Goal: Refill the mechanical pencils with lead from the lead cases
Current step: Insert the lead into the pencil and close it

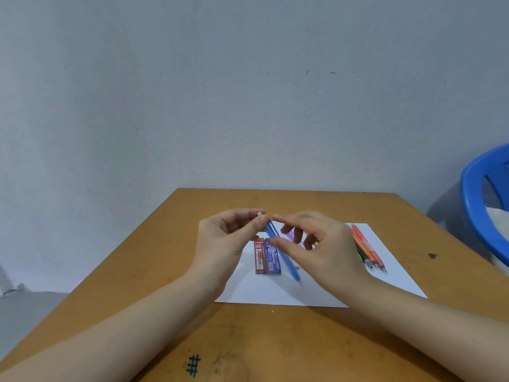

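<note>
Pencil [289, 264] top pinched in your left hand [228, 238]; your right hand [325, 246], loose and empty at 3 o'clock, should pull straight, not twist.

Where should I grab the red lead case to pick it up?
Pinch the red lead case by its two short ends, coming from above. It lies flat on the paper with the blue lead case seemingly pressed against its right long side, so a grip across the width has no room there.
</note>
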### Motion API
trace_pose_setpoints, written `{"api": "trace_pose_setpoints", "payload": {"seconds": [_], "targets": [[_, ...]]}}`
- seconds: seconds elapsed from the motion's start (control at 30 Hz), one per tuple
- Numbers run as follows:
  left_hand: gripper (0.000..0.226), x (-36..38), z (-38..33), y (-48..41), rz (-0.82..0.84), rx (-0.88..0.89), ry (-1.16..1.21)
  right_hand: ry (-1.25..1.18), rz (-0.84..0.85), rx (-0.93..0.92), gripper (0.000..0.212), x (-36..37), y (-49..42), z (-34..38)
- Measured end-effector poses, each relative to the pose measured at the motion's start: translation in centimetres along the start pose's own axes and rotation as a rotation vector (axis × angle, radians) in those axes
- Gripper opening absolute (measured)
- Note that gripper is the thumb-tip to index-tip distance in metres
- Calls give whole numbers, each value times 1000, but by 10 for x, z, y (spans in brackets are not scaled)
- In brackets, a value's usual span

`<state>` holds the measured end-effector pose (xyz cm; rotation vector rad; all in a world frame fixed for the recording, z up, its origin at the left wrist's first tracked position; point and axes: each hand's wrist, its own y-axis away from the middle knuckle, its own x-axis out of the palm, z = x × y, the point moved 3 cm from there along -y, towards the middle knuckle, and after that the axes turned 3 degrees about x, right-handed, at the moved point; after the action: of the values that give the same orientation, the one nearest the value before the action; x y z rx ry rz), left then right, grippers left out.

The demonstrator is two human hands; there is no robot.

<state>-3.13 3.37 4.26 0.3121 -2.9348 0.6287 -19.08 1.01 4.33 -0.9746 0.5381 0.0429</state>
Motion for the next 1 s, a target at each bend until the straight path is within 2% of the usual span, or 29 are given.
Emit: {"api": "trace_pose_setpoints", "payload": {"seconds": [0.1, 0.23, 0.37, 0.57, 0.8, 1.0], "targets": [[7, -5, -5, -4, -52, 41, -5, -112, 18, 121, 26, -9, -8, -2], [8, -11, -11, -7, -130, 47, 50, -136, 149, 318, 33, -13, -20, -15], [10, -12, -12, -8, -157, 25, 52, 18, 409, 456, 28, -10, -22, -27], [10, -10, -7, -8, -145, -38, 27, 305, 699, 525, 17, -6, -16, -31], [20, -9, 3, -10, -15, -37, -155, 338, 723, 554, 9, -6, -12, -33], [24, -6, 9, -10, 73, 16, -245, 382, 730, 484, 8, -4, -12, -32]]}}
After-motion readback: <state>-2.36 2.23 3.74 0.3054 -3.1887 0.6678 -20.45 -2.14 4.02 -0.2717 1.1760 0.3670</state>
